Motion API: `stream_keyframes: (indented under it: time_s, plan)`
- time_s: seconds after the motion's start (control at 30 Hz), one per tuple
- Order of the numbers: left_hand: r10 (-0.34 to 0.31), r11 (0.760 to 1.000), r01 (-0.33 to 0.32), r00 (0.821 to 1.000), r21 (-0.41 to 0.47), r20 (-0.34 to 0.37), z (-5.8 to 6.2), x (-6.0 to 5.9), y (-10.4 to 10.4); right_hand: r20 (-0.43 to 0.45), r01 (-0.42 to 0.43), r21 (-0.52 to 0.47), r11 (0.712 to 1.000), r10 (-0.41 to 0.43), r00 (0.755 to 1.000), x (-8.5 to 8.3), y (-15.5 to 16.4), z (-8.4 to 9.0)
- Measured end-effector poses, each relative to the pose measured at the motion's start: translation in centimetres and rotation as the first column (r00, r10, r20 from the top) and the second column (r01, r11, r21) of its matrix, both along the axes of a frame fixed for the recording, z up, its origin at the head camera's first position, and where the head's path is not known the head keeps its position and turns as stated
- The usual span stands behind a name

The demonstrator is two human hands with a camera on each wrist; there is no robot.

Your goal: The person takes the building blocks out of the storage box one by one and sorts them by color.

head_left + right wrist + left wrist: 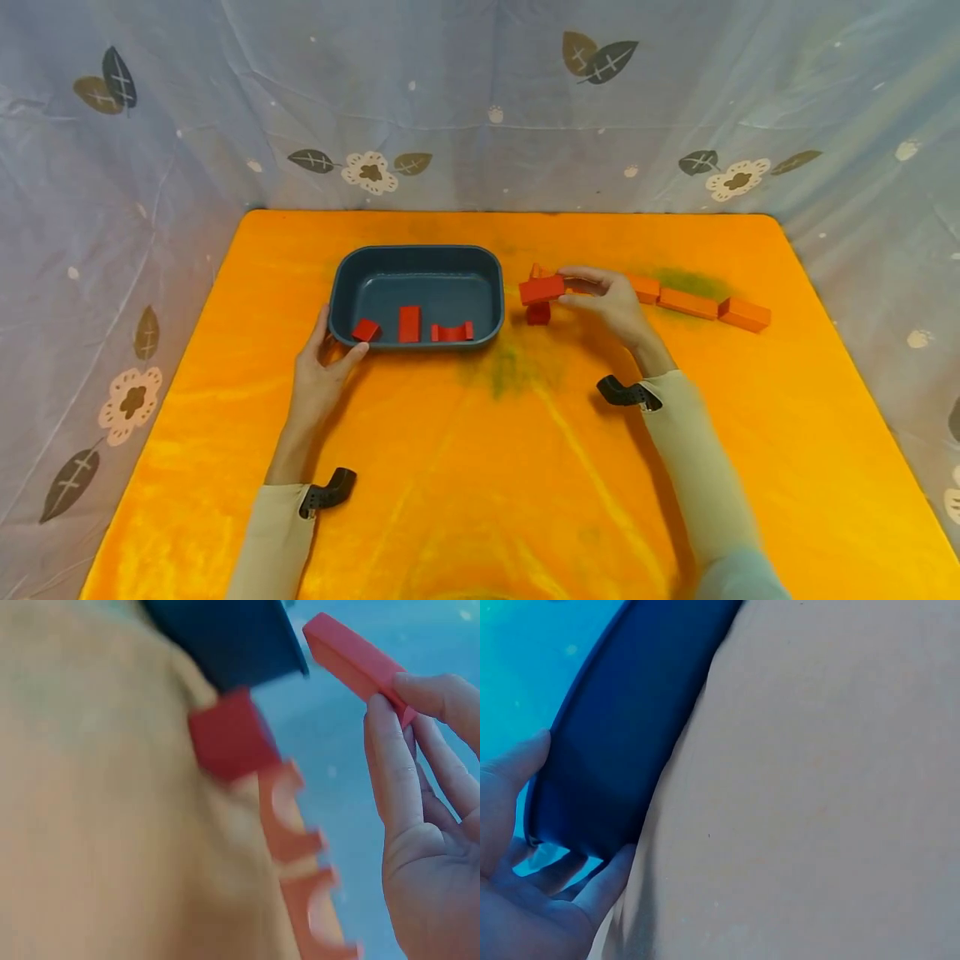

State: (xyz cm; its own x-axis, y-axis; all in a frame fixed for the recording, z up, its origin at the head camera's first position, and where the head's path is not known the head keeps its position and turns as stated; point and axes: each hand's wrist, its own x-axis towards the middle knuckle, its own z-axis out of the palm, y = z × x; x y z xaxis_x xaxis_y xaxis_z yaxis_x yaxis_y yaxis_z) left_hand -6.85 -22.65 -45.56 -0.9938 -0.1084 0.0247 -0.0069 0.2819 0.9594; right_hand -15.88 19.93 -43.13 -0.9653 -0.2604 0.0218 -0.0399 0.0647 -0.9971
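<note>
My right hand pinches a red rectangular block between thumb and fingertips, just right of a dark blue-grey plastic basin. In the right wrist view the block sticks out past the fingertips. Below it on the table is a red cube. My left hand grips the basin's near left corner, thumb at the rim and fingers along the outside wall. Inside the basin lie a small red block, a red rectangular block and a red arch-shaped block.
Orange blocks run in a row to the right: one partly behind the right hand, a long one and another at the end. Notched orange blocks show in the right wrist view. A patterned curtain surrounds the orange-covered table.
</note>
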Motion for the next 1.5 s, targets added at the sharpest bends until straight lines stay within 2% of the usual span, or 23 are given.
stream_keyframes:
  time_s: [0.1,0.23,0.4,0.47,0.53,0.63,0.67,0.73,0.83,0.9,1.1,1.33,1.5]
  plan:
    - [-0.004,1.000,0.005,1.000,-0.004,0.012,0.1,-0.1,0.1,0.005,0.051,0.006,0.999,-0.051,0.999,0.8,2.3,-0.6]
    - [-0.015,1.000,0.015,0.999,0.005,0.028,0.7,-0.1,0.3,0.003,0.102,0.104,0.989,-0.103,0.995,1.4,4.3,-1.3]
    - [-0.005,1.000,0.005,0.999,-0.004,0.042,2.7,0.5,0.8,0.021,0.074,0.245,0.967,-0.082,0.996,1.4,4.9,-2.2]
    - [-0.005,1.000,0.006,0.999,-0.009,0.049,3.2,0.7,0.9,0.006,0.047,0.294,0.955,-0.051,0.999,1.4,4.9,-2.5]
    - [-0.006,1.000,0.006,0.999,-0.005,0.051,2.9,0.7,0.8,-0.015,0.028,0.327,0.945,-0.025,1.000,1.4,4.8,-2.6]
    - [-0.007,1.000,0.007,1.000,0.009,0.028,1.5,0.4,0.3,-0.069,0.020,0.378,0.925,0.007,0.998,1.4,4.8,-2.8]
    - [-0.007,1.000,0.007,1.000,0.013,0.026,1.4,0.3,0.3,-0.090,0.023,0.393,0.919,0.014,0.996,1.4,4.7,-2.7]
    - [-0.009,1.000,0.009,1.000,0.017,0.017,1.5,0.4,0.3,-0.133,0.042,0.446,0.894,0.020,0.991,1.3,4.6,-2.7]
    - [-0.012,1.000,0.011,1.000,0.022,0.024,2.6,0.7,0.7,-0.173,0.054,0.513,0.857,0.042,0.984,1.3,4.5,-2.5]
    - [-0.014,1.000,0.014,0.999,0.028,0.030,3.1,0.8,0.9,-0.169,0.040,0.512,0.858,0.055,0.984,1.2,4.5,-2.4]
    - [-0.019,0.999,0.019,0.999,0.028,0.032,3.2,0.8,0.9,-0.163,0.002,0.484,0.875,0.088,0.983,1.2,5.0,-1.8]
    - [-0.020,1.000,0.019,1.000,0.013,0.021,3.3,0.9,0.9,-0.193,0.011,0.515,0.857,0.104,0.976,1.1,5.0,-0.2]
    - [-0.014,1.000,0.014,0.999,-0.009,0.030,3.5,1.0,1.0,-0.209,0.012,0.538,0.843,0.120,0.971,0.7,3.6,1.3]
